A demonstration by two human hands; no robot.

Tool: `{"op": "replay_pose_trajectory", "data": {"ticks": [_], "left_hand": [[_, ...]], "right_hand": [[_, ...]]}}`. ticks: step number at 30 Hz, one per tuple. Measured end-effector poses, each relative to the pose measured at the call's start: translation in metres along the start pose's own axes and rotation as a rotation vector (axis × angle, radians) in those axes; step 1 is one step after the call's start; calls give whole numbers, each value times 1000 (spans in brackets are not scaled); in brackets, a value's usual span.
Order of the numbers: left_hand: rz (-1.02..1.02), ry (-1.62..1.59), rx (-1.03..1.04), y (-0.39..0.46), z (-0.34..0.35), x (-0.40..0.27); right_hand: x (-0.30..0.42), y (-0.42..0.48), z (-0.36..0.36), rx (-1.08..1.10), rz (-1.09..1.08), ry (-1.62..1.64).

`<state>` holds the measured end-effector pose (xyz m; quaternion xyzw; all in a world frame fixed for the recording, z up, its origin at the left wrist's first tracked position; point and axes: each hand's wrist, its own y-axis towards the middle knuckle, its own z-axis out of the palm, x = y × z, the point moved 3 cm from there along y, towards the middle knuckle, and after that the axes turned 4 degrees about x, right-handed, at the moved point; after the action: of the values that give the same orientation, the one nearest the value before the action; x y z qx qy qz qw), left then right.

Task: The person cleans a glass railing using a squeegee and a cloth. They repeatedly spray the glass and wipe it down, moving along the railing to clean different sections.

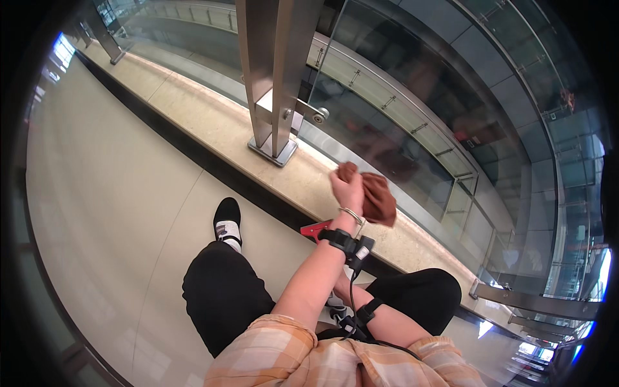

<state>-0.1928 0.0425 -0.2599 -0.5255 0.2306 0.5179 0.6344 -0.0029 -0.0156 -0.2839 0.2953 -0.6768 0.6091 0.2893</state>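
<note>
My left hand (349, 191) is closed around a crumpled brown cloth (378, 198) above the beige stone ledge (203, 123). A metal bangle and a black strap with a cabled device are on that wrist. My right hand (342, 286) is low between my knees, mostly covered by my left forearm; its fingers and anything they hold are hidden. A red, flat-edged tool (314, 230) shows partly beside my left wrist, at the ledge's dark lower edge. Whether my right hand touches it cannot be told.
A steel double post (273, 150) with a glass clamp (319, 115) stands on the ledge. Glass panels (387, 130) run behind it, with lower levels visible beyond. My black shoe (227, 215) rests on the glossy tile floor (111, 159). More posts stand at both ends. A black cable (354, 300) hangs between my arms.
</note>
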Motion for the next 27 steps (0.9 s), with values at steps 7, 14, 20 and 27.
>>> {"op": "replay_pose_trajectory", "data": {"ticks": [7,14,20,27], "left_hand": [[454,63,-84,81,-41,-58],[219,351,233,-44,13,-5],[429,177,-121,16,-9,-54],[538,352,-38,-10,0,-76]], "right_hand": [[13,-4,4,35,301,104],[-35,3,-1,138,-135,83],[9,-11,4,27,30,96],[2,-2,9,39,122,28]]}}
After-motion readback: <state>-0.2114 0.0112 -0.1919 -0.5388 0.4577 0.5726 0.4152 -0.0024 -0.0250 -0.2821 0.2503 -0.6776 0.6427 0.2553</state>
